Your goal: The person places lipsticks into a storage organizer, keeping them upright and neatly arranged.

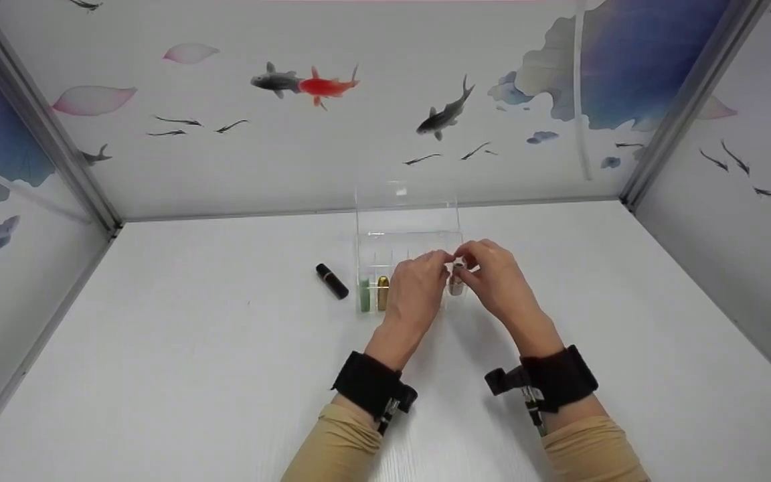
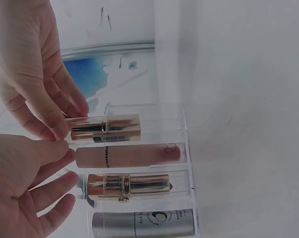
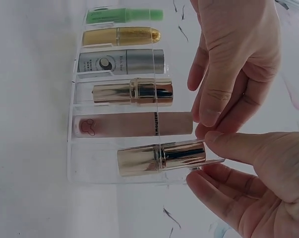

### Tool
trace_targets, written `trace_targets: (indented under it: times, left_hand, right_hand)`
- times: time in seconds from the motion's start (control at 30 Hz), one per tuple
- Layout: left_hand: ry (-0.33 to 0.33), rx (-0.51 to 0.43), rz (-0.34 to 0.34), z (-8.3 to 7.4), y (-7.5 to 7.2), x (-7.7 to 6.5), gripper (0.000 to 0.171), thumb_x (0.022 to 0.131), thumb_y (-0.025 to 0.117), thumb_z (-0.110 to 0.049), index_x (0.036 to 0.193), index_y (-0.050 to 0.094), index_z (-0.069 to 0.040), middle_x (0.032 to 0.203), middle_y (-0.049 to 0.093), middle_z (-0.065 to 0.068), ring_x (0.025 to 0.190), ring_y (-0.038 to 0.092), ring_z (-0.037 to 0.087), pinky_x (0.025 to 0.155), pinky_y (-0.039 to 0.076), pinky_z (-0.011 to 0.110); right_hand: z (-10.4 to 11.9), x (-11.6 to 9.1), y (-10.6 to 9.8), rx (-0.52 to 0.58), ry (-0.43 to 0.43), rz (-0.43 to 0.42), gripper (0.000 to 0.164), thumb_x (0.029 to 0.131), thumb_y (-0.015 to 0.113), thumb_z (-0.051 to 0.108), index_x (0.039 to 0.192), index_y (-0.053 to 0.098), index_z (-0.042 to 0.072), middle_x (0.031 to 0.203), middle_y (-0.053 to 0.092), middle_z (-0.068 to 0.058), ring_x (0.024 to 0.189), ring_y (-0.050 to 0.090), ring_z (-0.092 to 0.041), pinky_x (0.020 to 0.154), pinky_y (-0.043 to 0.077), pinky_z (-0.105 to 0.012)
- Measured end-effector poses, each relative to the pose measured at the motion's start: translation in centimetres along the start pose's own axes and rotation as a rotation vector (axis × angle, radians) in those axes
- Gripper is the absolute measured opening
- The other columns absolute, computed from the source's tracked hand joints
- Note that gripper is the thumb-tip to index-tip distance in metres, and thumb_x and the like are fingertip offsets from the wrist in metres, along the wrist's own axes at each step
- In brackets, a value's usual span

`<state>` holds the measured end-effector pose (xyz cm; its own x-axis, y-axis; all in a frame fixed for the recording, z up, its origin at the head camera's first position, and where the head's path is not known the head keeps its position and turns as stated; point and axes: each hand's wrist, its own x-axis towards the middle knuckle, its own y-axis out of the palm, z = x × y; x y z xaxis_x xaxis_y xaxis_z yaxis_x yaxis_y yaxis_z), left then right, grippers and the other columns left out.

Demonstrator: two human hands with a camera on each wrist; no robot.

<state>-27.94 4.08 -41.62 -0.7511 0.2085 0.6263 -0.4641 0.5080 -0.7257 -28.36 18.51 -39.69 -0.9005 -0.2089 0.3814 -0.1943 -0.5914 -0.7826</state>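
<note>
My right hand (image 1: 499, 276) pinches a gold lipstick (image 3: 161, 158) with a clear cap by its upper end. The lipstick's lower part is inside the end slot of a clear divided lipstick case (image 3: 70, 148). Close beside it, my left hand (image 1: 417, 284) has its fingers loosely bent, the fingertips near the right hand's; whether they touch the lipstick is unclear. Neighbouring slots hold a pink lip gloss tube (image 2: 127, 155), another gold lipstick (image 2: 129, 185) and a silver tube (image 2: 144, 224). Farther along stand a yellow-gold tube (image 1: 383, 293) and a green tube (image 1: 365, 294).
A black lipstick tube (image 1: 332, 281) lies on the white table (image 1: 191, 321) left of the case. The case's clear lid (image 1: 407, 207) stands raised at the back. Printed panels (image 1: 359, 147) wall in the table at the back and sides.
</note>
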Motion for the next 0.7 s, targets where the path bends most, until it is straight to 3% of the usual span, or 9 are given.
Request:
trace_targets:
  times: [0.2, 0.7]
  left_hand:
    - [0.035, 0.098, 0.022, 0.3, 0.2, -0.2, 0.017, 0.090, 0.073, -0.014, 0.107, 0.076, -0.016, 0.101, 0.079, -0.001, 0.106, 0.073, 0.016, 0.085, 0.060, 0.034]
    - [0.073, 0.124, 0.074, 0.4, 0.5, -0.6, 0.017, 0.087, 0.076, -0.014, 0.103, 0.075, -0.018, 0.116, 0.073, -0.003, 0.112, 0.068, 0.012, 0.092, 0.057, 0.035]
  right_hand:
    - [-0.5, 0.1, 0.6, -0.043, -0.019, 0.005, 0.017, 0.090, 0.071, 0.004, 0.106, 0.067, 0.000, 0.096, 0.067, -0.018, 0.092, 0.067, -0.034, 0.079, 0.057, -0.045]
    - [-0.9, 0.0, 1.5, -0.147, -0.044, 0.018, 0.016, 0.087, 0.076, 0.008, 0.100, 0.070, 0.002, 0.095, 0.072, -0.015, 0.095, 0.063, -0.034, 0.083, 0.053, -0.047]
